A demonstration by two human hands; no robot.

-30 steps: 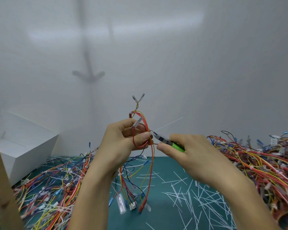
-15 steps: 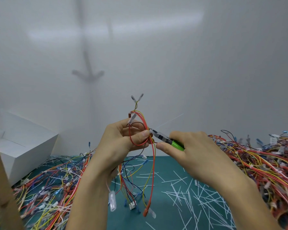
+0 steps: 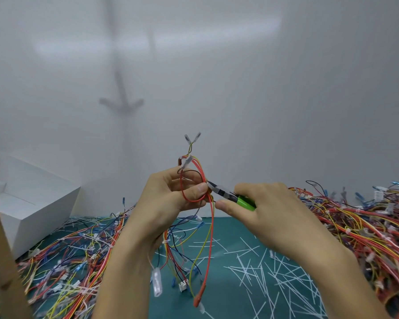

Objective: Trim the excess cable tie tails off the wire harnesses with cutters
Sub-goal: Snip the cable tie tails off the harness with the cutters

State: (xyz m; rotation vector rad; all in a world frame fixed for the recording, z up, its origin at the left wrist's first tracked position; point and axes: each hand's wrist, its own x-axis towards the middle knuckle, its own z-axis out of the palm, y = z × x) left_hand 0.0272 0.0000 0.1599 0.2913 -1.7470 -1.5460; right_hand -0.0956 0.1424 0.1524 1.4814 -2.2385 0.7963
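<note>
My left hand (image 3: pixel 168 199) holds up a wire harness (image 3: pixel 195 180) of red, yellow and black wires, pinched between thumb and fingers. Its loose ends with clear and white connectors dangle below toward the mat. My right hand (image 3: pixel 263 208) grips green-handled cutters (image 3: pixel 230 195). The cutter tip touches the harness just right of my left thumb. No cable tie tail shows at the tip.
Piles of coloured harnesses lie on the teal mat (image 3: pixel 228 295), one heap at the left (image 3: pixel 62 268) and a larger one at the right (image 3: pixel 366 226). Several cut white tie tails (image 3: pixel 263 268) litter the mat's middle. A white box (image 3: pixel 25 203) stands at the left, a white wall behind.
The long white tie tail that stuck out up and to the right of the cutter tip is gone. The harness has shifted a little and its hanging ends have swung.
</note>
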